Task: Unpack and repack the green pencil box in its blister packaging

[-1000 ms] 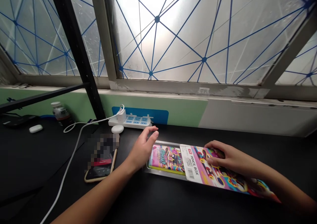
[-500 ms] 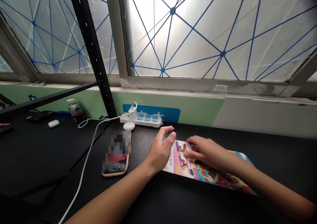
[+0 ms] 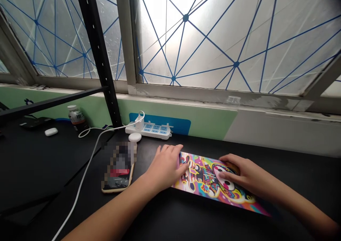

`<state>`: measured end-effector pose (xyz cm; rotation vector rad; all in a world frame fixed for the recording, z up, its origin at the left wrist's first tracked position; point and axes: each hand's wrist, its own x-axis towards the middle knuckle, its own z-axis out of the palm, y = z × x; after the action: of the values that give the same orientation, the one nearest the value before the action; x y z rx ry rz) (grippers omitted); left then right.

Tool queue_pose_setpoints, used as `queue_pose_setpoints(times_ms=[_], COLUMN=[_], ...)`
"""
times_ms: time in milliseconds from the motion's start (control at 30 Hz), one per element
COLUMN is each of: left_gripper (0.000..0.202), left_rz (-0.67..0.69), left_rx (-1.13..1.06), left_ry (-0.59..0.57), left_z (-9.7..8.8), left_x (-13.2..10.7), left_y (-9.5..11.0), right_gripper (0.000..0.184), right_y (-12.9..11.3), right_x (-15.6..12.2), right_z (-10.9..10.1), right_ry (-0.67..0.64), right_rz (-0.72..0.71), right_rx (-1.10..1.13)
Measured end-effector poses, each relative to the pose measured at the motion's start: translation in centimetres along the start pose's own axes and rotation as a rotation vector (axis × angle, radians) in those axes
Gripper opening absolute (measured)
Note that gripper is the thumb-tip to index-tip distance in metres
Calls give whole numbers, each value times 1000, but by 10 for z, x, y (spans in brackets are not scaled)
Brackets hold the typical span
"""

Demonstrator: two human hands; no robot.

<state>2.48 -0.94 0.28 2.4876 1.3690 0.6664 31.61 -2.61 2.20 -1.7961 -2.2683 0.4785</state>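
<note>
A long printed box [image 3: 205, 178], covered in bright cartoon figures, lies on the black table at a slant. My left hand [image 3: 167, 166] grips its left end, thumb on the printed face and fingers over the end. Toward the right part, my right hand [image 3: 239, 170] holds it with the thumb on top and the fingers over the far edge. The fingertips of my right hand are partly hidden behind the box. How thick the box is I cannot tell from this angle.
Left of my left hand lies a phone [image 3: 119, 170], partly blurred. Behind it are a round white object [image 3: 134, 137] and a white power strip [image 3: 149, 129]. A white cable [image 3: 92, 159] crosses the table. Further left stand a bottle [image 3: 77, 118] and a small white case [image 3: 51, 132].
My left hand has turned palm-down and closed on the box's left end. My right hand has slid right along the box. More of the cartoon print shows; the lettering at the left end is covered.
</note>
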Motion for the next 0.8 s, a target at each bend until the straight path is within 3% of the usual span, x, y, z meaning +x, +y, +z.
queue_pose_setpoints(times_ms=[100,233,300,400,500,633,700,800], left_gripper=[56,37,24,16,14,41,54,57], left_rz=[102,248,292,347,414,398,358,316], left_rx=[71,195,246,299,306,254,233,220], left_ry=[117,305,335,311,188,20,5,-6], left_z=[-3,-14,-21,-27,-23,-15,-14,-14], left_x=[1,-1,-3,-7,-9,-8,-7,-4], left_y=[2,8,11,14,17,20,19,10], right_gripper=[47,40,31,21,8,24,30,49], right_y=[12,4,-5,-20,-30,-36,-36,-35], right_x=[-11,-25,-33,-43,-44,-38,-35,-34], right_z=[-5,-3,-1,4,12,28,35,40], right_ry=[61,408,501,537,534,443,387,339], right_rz=[28,-99,-184,-308,-413,-415,-409,-420], right_rx=[17,-171,-270,-393,-511,-567,-559,-557])
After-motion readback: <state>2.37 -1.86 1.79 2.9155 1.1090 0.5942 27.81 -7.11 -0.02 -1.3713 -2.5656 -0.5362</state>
